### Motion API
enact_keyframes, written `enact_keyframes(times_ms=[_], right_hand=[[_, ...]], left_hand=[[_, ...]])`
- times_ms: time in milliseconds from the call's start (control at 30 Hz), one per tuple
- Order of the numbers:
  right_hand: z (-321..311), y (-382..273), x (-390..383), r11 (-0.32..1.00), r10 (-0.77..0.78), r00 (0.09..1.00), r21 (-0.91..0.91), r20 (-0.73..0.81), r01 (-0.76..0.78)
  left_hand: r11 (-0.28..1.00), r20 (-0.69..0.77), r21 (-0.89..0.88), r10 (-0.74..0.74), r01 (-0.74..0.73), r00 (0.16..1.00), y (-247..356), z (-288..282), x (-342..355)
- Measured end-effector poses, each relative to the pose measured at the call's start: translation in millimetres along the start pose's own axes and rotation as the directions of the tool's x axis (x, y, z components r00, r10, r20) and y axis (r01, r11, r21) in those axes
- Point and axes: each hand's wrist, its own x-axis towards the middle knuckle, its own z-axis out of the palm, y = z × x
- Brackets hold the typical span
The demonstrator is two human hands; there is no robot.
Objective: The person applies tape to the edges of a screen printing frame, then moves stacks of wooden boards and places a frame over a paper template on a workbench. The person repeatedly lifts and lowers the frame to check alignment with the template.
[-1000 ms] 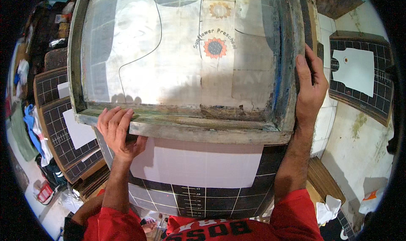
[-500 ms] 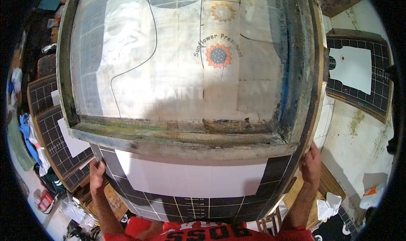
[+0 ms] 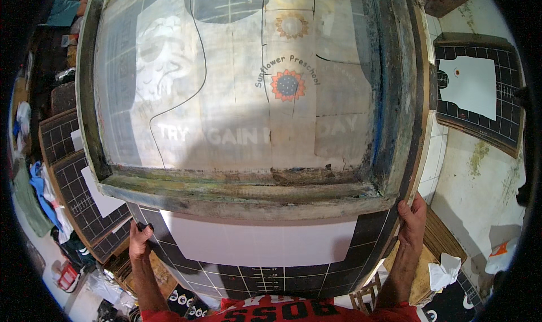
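Observation:
A wooden-framed printing screen (image 3: 243, 206) lies over a black board with white grid lines (image 3: 257, 282). Through its pale mesh I see a sunflower print (image 3: 288, 85) with arched lettering and faint older shapes. A white sheet of cloth or paper (image 3: 271, 240) shows from under the screen's near edge. My left hand (image 3: 142, 240) grips the board's left edge near the front corner, thumb on top. On the opposite side my right hand (image 3: 412, 217) is closed round the right edge, just below the screen frame. The fingers under the board are hidden.
More gridded boards with white pieces (image 3: 103, 195) stand at left. On the right, another gridded board (image 3: 508, 121) bears a white shirt-shaped piece (image 3: 471, 88). Clothes (image 3: 34, 206) are heaped far left. A crumpled white cloth (image 3: 444, 271) sits at lower right.
The view has shifted slightly, and the screen and board appear a little lower. My left hand appears slightly further right and lower. The shadow on the mesh has changed; both hands keep their grip.

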Motion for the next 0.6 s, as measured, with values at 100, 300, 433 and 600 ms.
enact_keyframes(times_ms=[100,300,433,600], right_hand=[[1.4,-2.2,0.8,1.0,0.024,1.0,0.002,0.001,-0.024],[2.2,-3.6,-1.3,0.999,0.044,0.998,0.01,-0.034,-0.043],[1.9,-3.4,-1.8,0.999,0.041,0.999,0.013,-0.029,-0.041],[2.3,-4.8,-0.6,0.999,0.041,0.999,0.017,0.004,-0.041]], left_hand=[[1.0,-0.015,-0.005,-0.013,0.013,1.0,-0.4,0.3,-1.6],[1.0,-0.049,-0.002,-0.022,0.022,0.999,-2.4,-0.9,-2.4],[0.998,-0.061,-0.025,-0.065,0.064,0.996,-2.3,-3.4,-2.6],[0.997,-0.068,-0.035,-0.067,0.065,0.995,-2.8,-2.8,-2.9]])
